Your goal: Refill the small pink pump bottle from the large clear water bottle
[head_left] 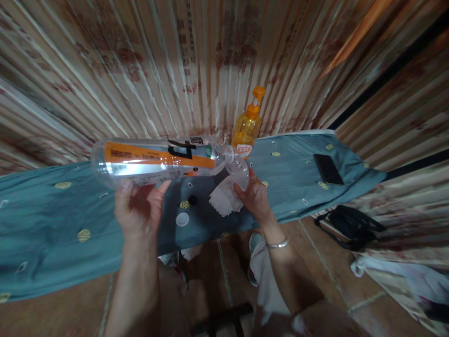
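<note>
My left hand (137,206) grips a large clear plastic bottle (154,161) with an orange label, held on its side with the open neck pointing right. Its mouth meets a small clear cup or container (241,172) that my right hand (255,196) holds, fingers wrapped round it. A white crumpled tissue (224,199) lies just under the cup on the blue-green cloth (52,215). A white cap (182,219) and a small black cap (192,200) rest on the cloth between my hands.
An orange pump bottle (248,126) stands at the back against the striped wall. A black phone (328,168) lies on the cloth to the right. A black bag (351,224) sits on the floor at right, beside white fabric (403,281).
</note>
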`<state>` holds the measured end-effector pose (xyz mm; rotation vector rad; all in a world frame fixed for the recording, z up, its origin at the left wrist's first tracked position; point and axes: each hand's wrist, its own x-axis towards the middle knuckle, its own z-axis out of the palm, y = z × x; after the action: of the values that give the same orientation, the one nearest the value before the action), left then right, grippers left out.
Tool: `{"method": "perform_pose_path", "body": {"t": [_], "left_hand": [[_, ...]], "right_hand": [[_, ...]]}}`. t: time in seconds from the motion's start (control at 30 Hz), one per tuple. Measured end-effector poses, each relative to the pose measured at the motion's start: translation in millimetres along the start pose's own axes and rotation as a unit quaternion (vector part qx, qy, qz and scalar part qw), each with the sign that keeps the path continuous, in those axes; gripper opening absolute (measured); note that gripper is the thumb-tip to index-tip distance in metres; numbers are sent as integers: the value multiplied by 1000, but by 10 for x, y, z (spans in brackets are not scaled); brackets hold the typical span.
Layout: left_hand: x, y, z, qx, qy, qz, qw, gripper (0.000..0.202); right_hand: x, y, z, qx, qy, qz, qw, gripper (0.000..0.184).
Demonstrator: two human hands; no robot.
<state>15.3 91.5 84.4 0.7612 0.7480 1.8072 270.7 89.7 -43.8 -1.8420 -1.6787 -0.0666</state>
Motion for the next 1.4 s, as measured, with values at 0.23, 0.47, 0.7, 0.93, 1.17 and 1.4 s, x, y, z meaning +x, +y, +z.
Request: {"method": "perform_pose_path", "body": {"t": [0.23, 0.47, 0.7, 0.93, 1.17, 1.4], "left_hand": [[4, -13, -15, 0, 10, 9, 1000, 42], [4, -5, -2, 6, 5, 2, 1000, 39], [15, 14, -57, 24, -31, 3, 999, 32], [4, 5, -10, 4, 11, 10, 1000, 36], [14, -12, -2, 3, 26, 16, 1000, 44], [26, -23, -75, 5, -8, 12, 1000, 35]], "right_hand": [[5, -5, 6, 3, 3, 1, 1000, 63], [9, 4, 3, 6, -2, 0, 1000, 64], [5, 5, -6, 0, -2, -6, 1000, 62], [4, 14, 14, -14, -1, -3, 1000, 64], [6, 6, 1, -7, -7, -3, 1000, 66], [7, 6, 5, 2, 5, -4, 1000, 61]]}}
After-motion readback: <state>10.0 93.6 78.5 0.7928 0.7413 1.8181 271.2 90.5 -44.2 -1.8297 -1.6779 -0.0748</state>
